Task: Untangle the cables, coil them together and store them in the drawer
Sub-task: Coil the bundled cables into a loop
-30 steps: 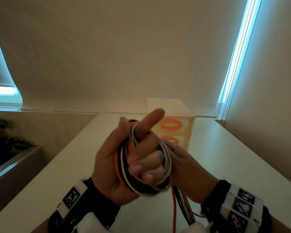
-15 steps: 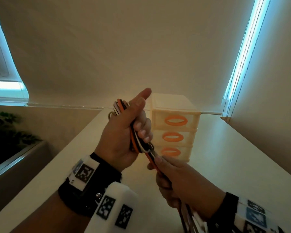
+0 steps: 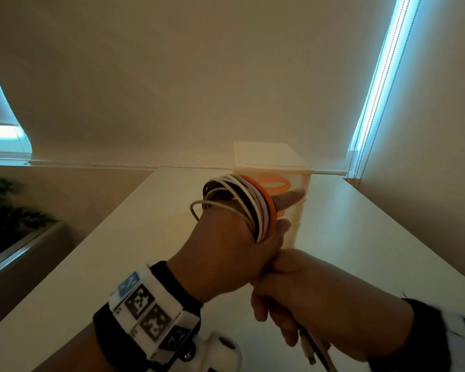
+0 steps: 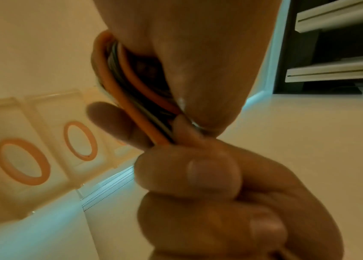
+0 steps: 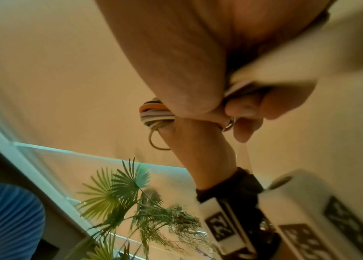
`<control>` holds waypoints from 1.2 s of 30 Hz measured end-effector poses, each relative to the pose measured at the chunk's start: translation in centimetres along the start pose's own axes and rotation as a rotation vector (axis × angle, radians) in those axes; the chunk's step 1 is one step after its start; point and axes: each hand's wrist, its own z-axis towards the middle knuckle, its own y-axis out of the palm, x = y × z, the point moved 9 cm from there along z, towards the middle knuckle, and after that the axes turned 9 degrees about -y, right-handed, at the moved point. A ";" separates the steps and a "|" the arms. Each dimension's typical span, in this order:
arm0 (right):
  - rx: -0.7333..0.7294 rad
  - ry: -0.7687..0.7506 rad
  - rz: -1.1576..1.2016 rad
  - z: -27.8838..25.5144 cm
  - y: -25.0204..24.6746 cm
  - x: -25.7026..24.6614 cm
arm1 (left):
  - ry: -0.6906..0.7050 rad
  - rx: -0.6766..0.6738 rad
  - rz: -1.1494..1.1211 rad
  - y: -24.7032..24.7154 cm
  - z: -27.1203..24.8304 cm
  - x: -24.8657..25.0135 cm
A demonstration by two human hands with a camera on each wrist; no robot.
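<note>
Cables (image 3: 255,208) in orange, white, black and cream are wound in loops around the left hand (image 3: 231,251), held above the table (image 3: 105,259); one cream loop hangs loose on the hand's left side. That hand's forefinger points at the drawer unit (image 3: 301,210), which stands at the table's far edge, its orange ring handles showing in the left wrist view. Just below, touching the left hand, the right hand (image 3: 314,299) is closed in a fist around the cables' trailing ends, which stick out beneath it
</note>
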 end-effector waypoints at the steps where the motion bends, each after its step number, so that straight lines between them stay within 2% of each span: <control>1: 0.000 0.003 0.024 -0.3 -0.3 -0.1 | 0.043 0.015 0.046 0.0 -0.2 0.4; 5: -0.045 0.009 0.174 -0.6 -0.4 -0.1 | 0.122 0.052 0.064 -0.3 -0.6 1.0; 8: -0.098 0.030 0.244 -0.3 0.1 0.4 | 0.171 -0.007 0.107 0.2 -0.8 1.4; 11: -0.157 0.045 0.371 -0.4 0.7 0.8 | 0.140 -0.104 0.042 0.8 -0.9 0.6; 16: -0.268 0.037 0.433 -0.9 1.3 0.5 | 0.169 -0.163 0.083 1.5 -1.1 -0.2; 22: -0.271 0.038 0.593 -0.9 0.4 0.1 | 0.159 -0.323 -0.094 1.6 -1.5 -0.2; 24: -0.278 0.047 0.601 -0.8 0.3 0.3 | 0.111 -0.409 0.113 2.9 -2.0 -1.9; 26: -0.327 0.038 0.581 -1.0 0.5 0.2 | 0.063 -0.434 0.434 3.9 -2.1 -4.3; 27: -0.350 0.037 0.559 -1.1 0.6 0.1 | 0.052 -0.433 0.516 4.2 -2.1 -5.2; 29: -0.375 0.036 0.533 -1.3 0.5 0.1 | 0.042 -0.422 0.556 4.9 -2.1 -6.3; 32: -0.336 0.032 0.492 -1.5 -0.5 0.0 | 0.046 -0.427 0.628 6.0 -2.3 -6.8; 34: -0.310 0.008 0.434 -1.4 -1.0 -0.1 | 0.077 -0.384 0.646 6.4 -2.1 -5.5; 36: -0.267 0.039 0.429 -0.9 -1.8 0.6 | 0.166 -0.312 0.598 6.0 -1.7 -2.7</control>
